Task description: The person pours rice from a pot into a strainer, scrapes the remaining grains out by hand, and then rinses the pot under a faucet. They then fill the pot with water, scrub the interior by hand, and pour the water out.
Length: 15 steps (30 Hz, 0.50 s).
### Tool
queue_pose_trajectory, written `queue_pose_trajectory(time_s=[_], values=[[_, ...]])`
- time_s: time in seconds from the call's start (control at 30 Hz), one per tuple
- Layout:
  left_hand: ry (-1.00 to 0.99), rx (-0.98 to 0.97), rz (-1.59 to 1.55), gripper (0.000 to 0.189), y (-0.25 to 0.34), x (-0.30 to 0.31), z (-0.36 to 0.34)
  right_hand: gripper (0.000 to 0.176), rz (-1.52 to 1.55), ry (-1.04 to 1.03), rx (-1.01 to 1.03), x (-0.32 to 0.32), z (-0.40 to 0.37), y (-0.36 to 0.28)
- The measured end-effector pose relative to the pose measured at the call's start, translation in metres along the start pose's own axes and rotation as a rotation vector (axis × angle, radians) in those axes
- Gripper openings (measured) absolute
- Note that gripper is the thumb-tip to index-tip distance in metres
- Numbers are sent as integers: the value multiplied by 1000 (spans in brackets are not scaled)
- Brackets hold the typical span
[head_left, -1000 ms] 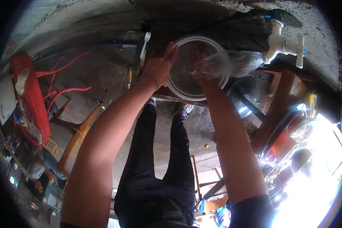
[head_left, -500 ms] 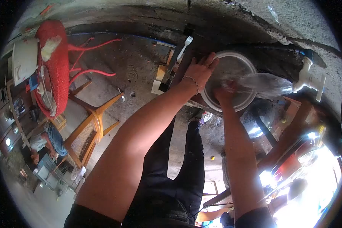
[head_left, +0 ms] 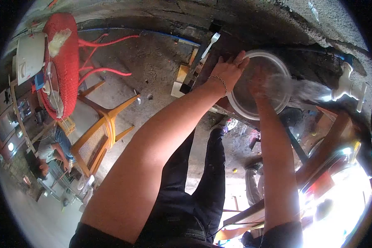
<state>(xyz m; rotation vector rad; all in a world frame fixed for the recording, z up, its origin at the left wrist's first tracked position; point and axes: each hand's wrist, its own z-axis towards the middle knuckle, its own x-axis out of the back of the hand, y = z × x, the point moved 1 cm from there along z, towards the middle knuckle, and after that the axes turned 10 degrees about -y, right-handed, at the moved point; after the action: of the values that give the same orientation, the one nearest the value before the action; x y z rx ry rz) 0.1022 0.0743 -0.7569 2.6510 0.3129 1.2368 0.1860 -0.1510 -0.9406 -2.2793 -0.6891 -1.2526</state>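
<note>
red furniture piece (head_left: 72, 62): located at 10 o'clock in the view, well apart from the work. wooden chair (head_left: 99, 128): at 9 o'clock.

worktop (head_left: 205, 70): dark and narrow. it appears to carry the round container (head_left: 258, 53), which sits toward 1 o'clock in the view with its mouth facing the camera. the water level is not clear. caution: overfilling could send water over the rim.

water stream (head_left: 312, 91): runs to the container from its 3 o'clock side. caution: high flow striking the right hand could deflect spray onto the worktop and clothing.

left hand (head_left: 231, 73): fingers extended against the rim at 10 o'clock, not curled into a fist. caution: a wet rim could let the hand slip and the container shift.

right hand (head_left: 259, 81): inside the container, blurred by water; its grip is not discernible.

tap (head_left: 346, 84): white, at the container's 3 o'clock.

fork (head_left: 211, 44): white, near the left hand, at the container's 10 o'clock. caution: a sideways knock could dislodge it.
</note>
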Motion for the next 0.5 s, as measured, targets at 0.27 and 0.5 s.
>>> queue_pose_trajectory(time_s=[0.27,0.5], values=[[233,-27,-4,120,1,-28,11,91,86,-256,-118,13,-54,-19],[161,-42,22,133,-2,-19,6,85,-76,-359,-165,53,-71,-51]])
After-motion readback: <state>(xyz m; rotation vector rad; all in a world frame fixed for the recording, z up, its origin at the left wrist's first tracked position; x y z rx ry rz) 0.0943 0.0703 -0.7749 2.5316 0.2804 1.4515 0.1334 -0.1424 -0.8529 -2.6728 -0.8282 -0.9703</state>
